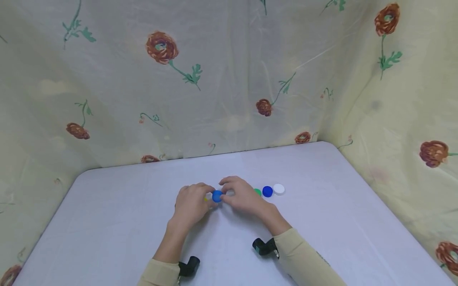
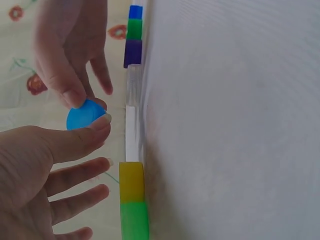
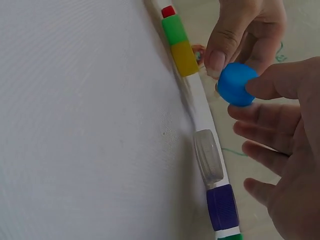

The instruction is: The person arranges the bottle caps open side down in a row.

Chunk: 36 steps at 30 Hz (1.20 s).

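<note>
A light-blue bottle cap (image 1: 217, 196) is held up above the table between both hands. My left hand (image 1: 191, 204) pinches its left side with thumb and forefinger; the other fingers stand spread apart in the left wrist view. From the right, my right hand (image 1: 247, 196) pinches the same cap, its thumb and forefinger on the rim and the other fingers loosely bent. Behind the hands runs a row of caps: a yellow cap (image 2: 131, 181) beside a light-green cap (image 2: 134, 220), then a clear cap (image 3: 208, 156) and a purple cap (image 3: 223, 206). The hands partly hide this row in the head view.
To the right of my right hand, a green cap (image 1: 257, 192), a dark-blue cap (image 1: 267, 191) and a white cap (image 1: 279, 189) lie on the white table (image 1: 118, 222). A red cap (image 3: 168, 11) sits at the row's other end. Flowered cloth (image 1: 222, 79) surrounds the table's back and sides.
</note>
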Each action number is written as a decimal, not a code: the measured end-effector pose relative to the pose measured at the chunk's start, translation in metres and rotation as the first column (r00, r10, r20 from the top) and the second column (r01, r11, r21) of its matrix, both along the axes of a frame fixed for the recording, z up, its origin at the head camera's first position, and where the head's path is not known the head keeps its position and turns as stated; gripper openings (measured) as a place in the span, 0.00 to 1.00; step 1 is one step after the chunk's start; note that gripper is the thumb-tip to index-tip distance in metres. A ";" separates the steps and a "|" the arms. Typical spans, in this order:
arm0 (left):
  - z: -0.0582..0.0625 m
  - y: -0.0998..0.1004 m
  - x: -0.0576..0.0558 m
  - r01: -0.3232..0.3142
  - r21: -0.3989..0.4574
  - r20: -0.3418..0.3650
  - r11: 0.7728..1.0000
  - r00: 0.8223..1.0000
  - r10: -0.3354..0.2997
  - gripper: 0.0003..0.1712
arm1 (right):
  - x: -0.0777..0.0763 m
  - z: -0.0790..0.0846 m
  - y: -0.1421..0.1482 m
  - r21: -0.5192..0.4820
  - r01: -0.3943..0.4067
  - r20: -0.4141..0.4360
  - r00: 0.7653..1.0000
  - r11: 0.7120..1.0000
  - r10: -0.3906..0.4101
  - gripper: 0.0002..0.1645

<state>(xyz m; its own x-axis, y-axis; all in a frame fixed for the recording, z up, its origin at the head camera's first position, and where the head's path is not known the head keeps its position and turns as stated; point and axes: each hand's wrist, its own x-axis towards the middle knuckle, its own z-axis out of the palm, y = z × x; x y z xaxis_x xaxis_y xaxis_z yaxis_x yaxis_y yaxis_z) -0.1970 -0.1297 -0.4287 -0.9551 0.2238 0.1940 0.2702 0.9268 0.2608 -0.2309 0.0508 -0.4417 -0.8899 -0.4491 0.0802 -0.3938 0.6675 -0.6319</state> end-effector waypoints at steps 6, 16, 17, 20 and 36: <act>0.002 0.001 0.002 0.018 0.012 -0.028 1.000 0.999 -0.018 0.20 | 0.001 0.001 0.001 -0.109 0.053 0.121 0.992 0.993 -0.039 0.12; 0.004 0.002 0.002 0.017 -0.016 -0.016 1.000 1.000 -0.017 0.21 | 0.001 -0.001 0.003 -0.129 0.074 0.175 0.983 0.989 -0.050 0.18; 0.004 0.002 0.002 0.015 -0.017 -0.016 1.000 1.000 -0.015 0.21 | 0.000 -0.001 0.003 -0.124 0.066 0.169 0.985 0.990 -0.045 0.18; 0.004 0.002 0.002 0.003 -0.020 -0.013 1.000 1.000 -0.003 0.21 | 0.000 -0.002 0.003 -0.111 0.040 0.151 0.988 0.993 -0.023 0.18; 0.002 -0.001 0.001 -0.009 0.011 0.040 1.000 0.999 0.008 0.23 | -0.001 0.000 0.004 0.006 -0.039 0.035 0.999 0.999 0.039 0.20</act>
